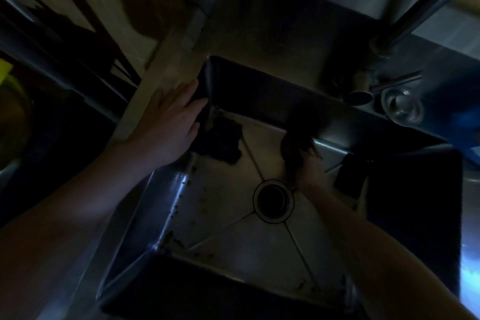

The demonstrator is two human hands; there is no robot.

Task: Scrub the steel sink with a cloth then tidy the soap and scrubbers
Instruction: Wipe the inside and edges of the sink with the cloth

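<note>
Two hands show in my feed, well apart. The left hand (pixel 168 122) lies flat with straight fingers on the rim of the steel sink (pixel 220 215) at ten o'clock, its fingertips over the edge. The right hand (pixel 310 166) is down in the basin, at one o'clock from the drain (pixel 273 201), gripping a dark cloth (pixel 296 148) against the floor by the far wall. A dark scrubber pad (pixel 223 143) sits in the far-left corner. Brown crumbs (pixel 168 236) line the left floor edge.
</note>
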